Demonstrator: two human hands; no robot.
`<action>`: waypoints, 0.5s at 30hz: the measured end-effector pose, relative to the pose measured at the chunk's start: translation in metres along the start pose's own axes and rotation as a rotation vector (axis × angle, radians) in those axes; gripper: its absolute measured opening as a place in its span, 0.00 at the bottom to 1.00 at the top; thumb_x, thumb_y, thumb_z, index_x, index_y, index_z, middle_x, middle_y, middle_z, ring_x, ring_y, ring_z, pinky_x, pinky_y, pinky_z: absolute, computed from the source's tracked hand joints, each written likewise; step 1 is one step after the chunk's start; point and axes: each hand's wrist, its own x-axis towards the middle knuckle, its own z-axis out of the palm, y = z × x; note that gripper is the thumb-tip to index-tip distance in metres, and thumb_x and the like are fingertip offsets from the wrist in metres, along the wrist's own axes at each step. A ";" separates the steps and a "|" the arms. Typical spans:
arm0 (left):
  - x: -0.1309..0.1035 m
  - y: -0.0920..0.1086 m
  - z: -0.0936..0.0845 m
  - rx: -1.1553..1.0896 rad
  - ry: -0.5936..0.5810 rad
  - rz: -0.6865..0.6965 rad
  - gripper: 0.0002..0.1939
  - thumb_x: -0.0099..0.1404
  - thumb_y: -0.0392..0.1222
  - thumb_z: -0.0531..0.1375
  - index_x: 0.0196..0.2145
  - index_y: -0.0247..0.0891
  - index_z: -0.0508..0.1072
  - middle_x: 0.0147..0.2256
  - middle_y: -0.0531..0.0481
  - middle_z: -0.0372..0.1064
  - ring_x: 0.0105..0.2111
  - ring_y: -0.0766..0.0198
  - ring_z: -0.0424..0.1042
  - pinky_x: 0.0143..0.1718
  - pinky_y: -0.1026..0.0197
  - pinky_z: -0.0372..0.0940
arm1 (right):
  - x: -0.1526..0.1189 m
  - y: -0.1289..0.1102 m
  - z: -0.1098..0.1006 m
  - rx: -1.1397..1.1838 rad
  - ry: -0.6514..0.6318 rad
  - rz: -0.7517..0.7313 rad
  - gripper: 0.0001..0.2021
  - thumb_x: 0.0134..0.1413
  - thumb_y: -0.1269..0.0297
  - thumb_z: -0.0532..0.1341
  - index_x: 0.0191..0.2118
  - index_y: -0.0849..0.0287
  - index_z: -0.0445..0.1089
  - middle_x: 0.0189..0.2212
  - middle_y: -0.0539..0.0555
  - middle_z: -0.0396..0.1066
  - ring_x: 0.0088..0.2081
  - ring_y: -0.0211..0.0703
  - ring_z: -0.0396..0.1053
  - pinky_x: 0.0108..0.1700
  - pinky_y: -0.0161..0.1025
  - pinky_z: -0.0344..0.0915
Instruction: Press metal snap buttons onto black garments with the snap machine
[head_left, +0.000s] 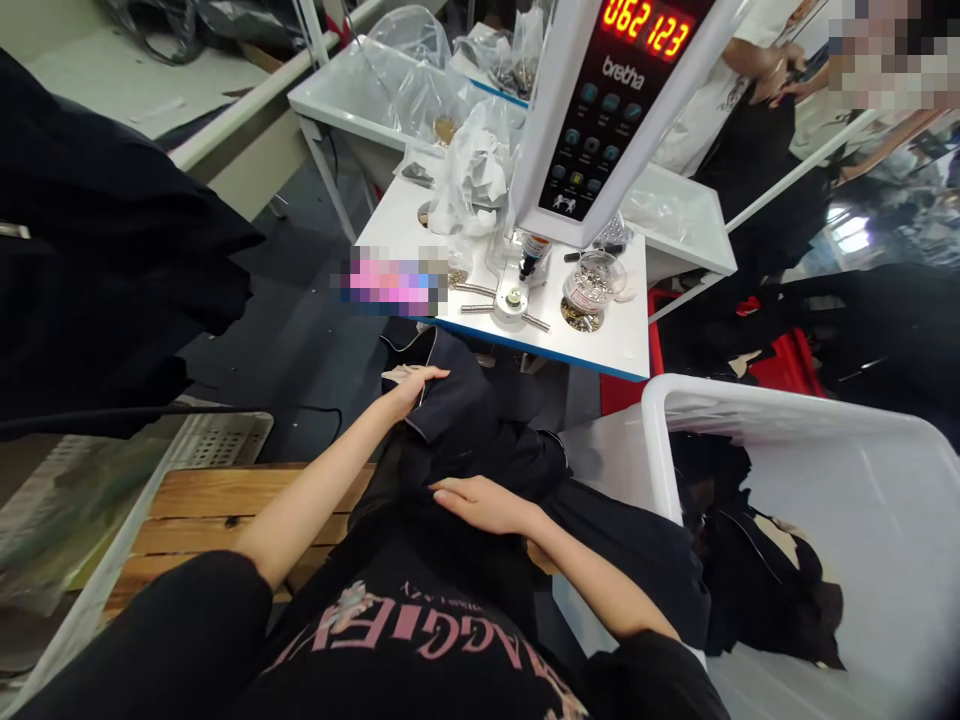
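A dark garment (472, 400) with thin white piping lies bunched across my lap, below the front edge of the white work table (622, 345). My left hand (414, 388) grips its upper left part near a beige patch, thumb on top and the other fingers hidden under the cloth. Resting on the fabric nearer my body is my right hand (476, 502), palm down with its fingers laid out flat. Above the table stands a white press machine (555, 200) with a red digital display, its tip over a small round die (514, 298).
On the table are a clear tub of metal parts (595, 283) and crumpled plastic bags (476, 170). A large white bin (862, 480) with dark garments is at right. Dark cloth (97, 250) hangs at left. Another person's hands (780, 75) show at upper right.
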 end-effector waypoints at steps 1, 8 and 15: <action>-0.010 -0.010 -0.009 0.003 -0.002 -0.041 0.20 0.58 0.53 0.63 0.34 0.30 0.75 0.30 0.48 0.76 0.32 0.58 0.75 0.38 0.55 0.70 | 0.007 0.015 -0.004 0.111 0.092 0.053 0.13 0.58 0.56 0.57 0.44 0.57 0.71 0.40 0.54 0.74 0.43 0.45 0.72 0.48 0.41 0.66; -0.085 -0.068 -0.034 -0.103 0.172 -0.055 0.28 0.52 0.63 0.63 0.41 0.38 0.74 0.42 0.43 0.75 0.46 0.52 0.72 0.48 0.56 0.65 | 0.061 0.068 -0.016 0.369 0.342 0.331 0.14 0.58 0.54 0.57 0.36 0.61 0.61 0.28 0.53 0.70 0.23 0.35 0.69 0.24 0.33 0.68; -0.088 -0.058 -0.014 -0.146 0.121 0.039 0.32 0.52 0.63 0.63 0.48 0.39 0.69 0.39 0.44 0.75 0.42 0.50 0.73 0.43 0.53 0.68 | 0.070 0.040 -0.005 0.382 0.479 0.271 0.17 0.52 0.53 0.61 0.28 0.57 0.53 0.17 0.41 0.48 0.18 0.31 0.55 0.20 0.29 0.55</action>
